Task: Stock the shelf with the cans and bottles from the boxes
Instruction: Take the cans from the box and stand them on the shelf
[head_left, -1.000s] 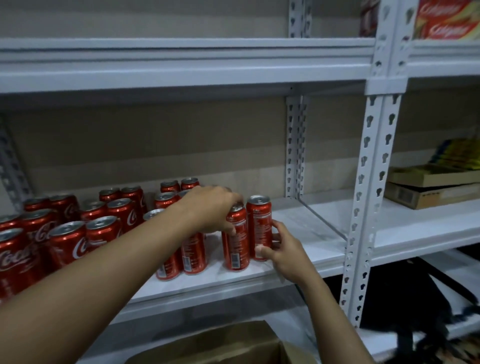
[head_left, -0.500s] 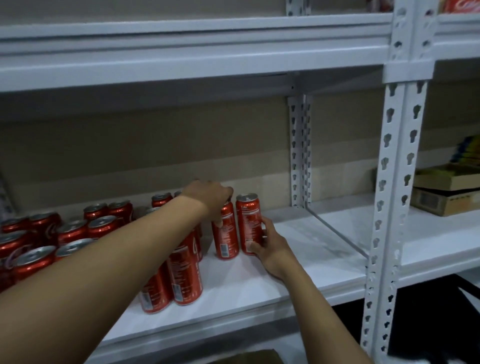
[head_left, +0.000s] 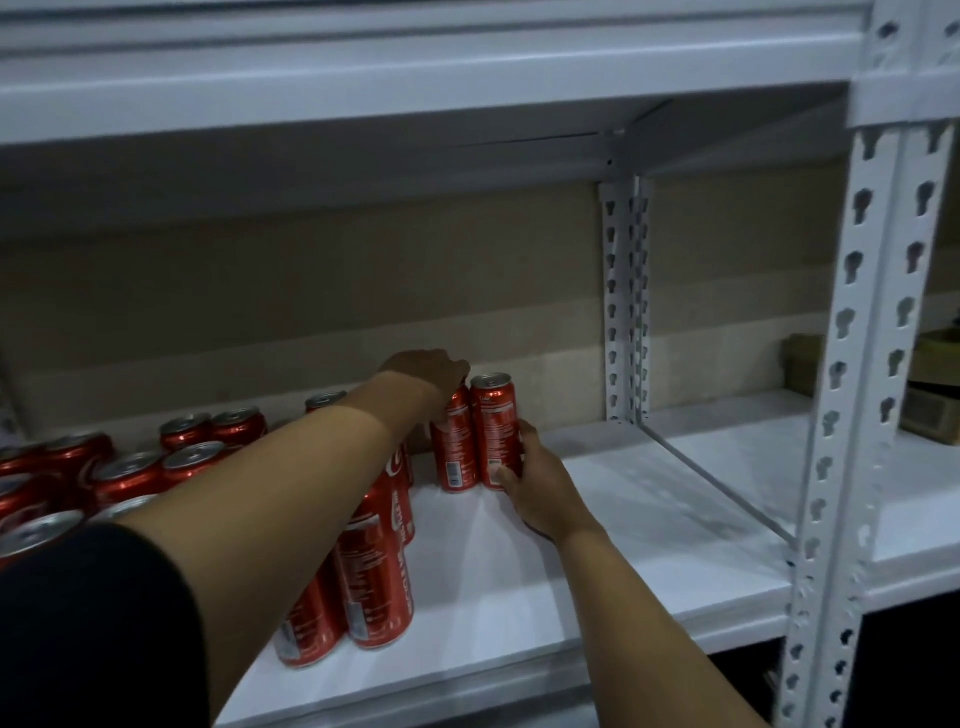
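Two cans held at the back of the shelf

Two tall red cans stand upright and touching each other deep on the white shelf, near the back wall. The right can has a silver top and small white print on its side; the right hand grips it low, with the thumb on the front and the fingers curled behind. The left hand is curled over the top of the left can and hides its lid. More red cans with silver tops stand in rows to the left, and two near the front edge
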